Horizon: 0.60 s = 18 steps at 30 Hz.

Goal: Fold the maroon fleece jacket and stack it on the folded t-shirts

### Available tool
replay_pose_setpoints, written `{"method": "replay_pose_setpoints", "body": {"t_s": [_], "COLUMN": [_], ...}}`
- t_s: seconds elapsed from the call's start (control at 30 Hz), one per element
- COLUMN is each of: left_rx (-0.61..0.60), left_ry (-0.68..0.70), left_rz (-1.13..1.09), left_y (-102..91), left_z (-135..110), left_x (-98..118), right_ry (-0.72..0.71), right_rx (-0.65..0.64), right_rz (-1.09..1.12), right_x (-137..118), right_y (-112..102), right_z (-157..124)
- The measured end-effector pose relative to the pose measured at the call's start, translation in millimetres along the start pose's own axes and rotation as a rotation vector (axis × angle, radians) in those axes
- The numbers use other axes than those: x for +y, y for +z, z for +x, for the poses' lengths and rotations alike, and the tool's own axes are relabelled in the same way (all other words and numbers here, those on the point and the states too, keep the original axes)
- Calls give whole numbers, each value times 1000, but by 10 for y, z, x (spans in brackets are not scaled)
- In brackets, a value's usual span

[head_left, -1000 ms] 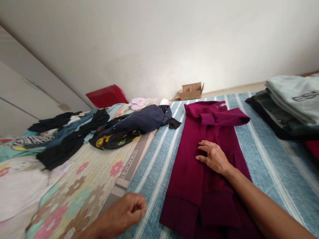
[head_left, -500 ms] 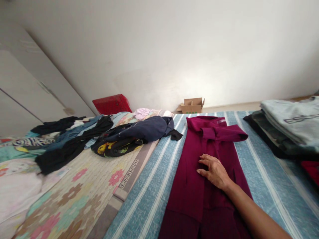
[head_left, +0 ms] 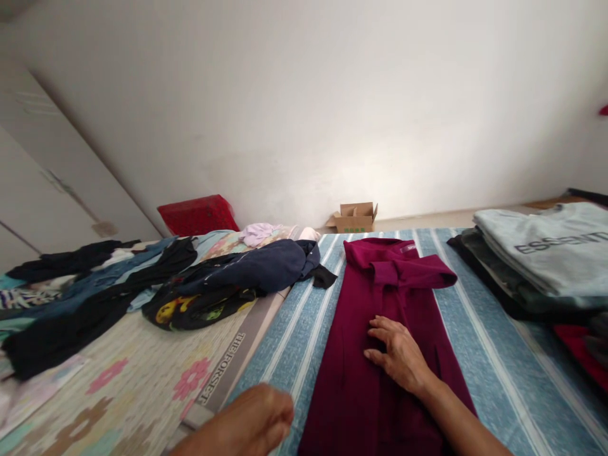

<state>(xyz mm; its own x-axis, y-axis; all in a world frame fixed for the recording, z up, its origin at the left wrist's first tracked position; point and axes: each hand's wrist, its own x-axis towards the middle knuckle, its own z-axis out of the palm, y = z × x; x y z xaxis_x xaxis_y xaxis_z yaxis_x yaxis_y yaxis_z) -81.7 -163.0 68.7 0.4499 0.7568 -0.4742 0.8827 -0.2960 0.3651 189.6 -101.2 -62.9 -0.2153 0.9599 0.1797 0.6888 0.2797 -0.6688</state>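
A maroon garment [head_left: 375, 297], folded lengthwise into a long strip with a sleeve laid across its top, lies on the blue striped bedcover [head_left: 494, 354]. My right hand [head_left: 396, 351] rests flat on the middle of it, fingers stretched out and apart. My left hand [head_left: 251, 424] is at the bottom edge, left of the garment, above the cover; its fingers are curled in loosely and I cannot make out anything in them.
A heap of dark unfolded clothes [head_left: 190, 278] lies on the flowered sheet [head_left: 109, 392] to the left. A stack of folded clothes [head_left: 541, 259] stands at the right. A red basket [head_left: 197, 214] and a small cardboard box [head_left: 354, 218] sit by the wall.
The camera has tilted up and swung slightly. My left hand, out of view half a second ago, is back at the bottom edge. My right hand stays on the maroon garment.
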Motion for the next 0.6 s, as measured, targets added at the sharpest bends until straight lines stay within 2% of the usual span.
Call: {"method": "replay_pose_setpoints", "body": {"t_s": [0.07, 0.13, 0.2, 0.27, 0.33, 0.4, 0.47, 0.6], "left_rx": [119, 292, 501, 619, 717, 818, 897, 981], "left_ry": [30, 30, -108, -186, -271, -333, -356, -339], "left_rz": [95, 107, -10, -65, -129, -189, -241, -323], "left_y": [-203, -360, -465, -520, -528, -493, -424, -265], "left_z": [476, 1054, 1662, 2222, 2681, 3019, 3252, 3515], "left_x": [180, 325, 446, 556, 654, 718, 731, 638], "right_ry": [-1, 3, 9, 14, 18, 16, 0, -12], "right_rx": [1, -4, -9, -13, -17, -19, -19, -12], "right_rz": [1, -5, -16, -26, -37, -49, -57, -73], "right_x": [-16, -30, -39, -39, -29, -11, 15, 92], "right_y": [-6, -9, -9, -4, 7, 23, 44, 87], "right_z": [-4, -4, -3, -1, -5, -13, -18, 3]}}
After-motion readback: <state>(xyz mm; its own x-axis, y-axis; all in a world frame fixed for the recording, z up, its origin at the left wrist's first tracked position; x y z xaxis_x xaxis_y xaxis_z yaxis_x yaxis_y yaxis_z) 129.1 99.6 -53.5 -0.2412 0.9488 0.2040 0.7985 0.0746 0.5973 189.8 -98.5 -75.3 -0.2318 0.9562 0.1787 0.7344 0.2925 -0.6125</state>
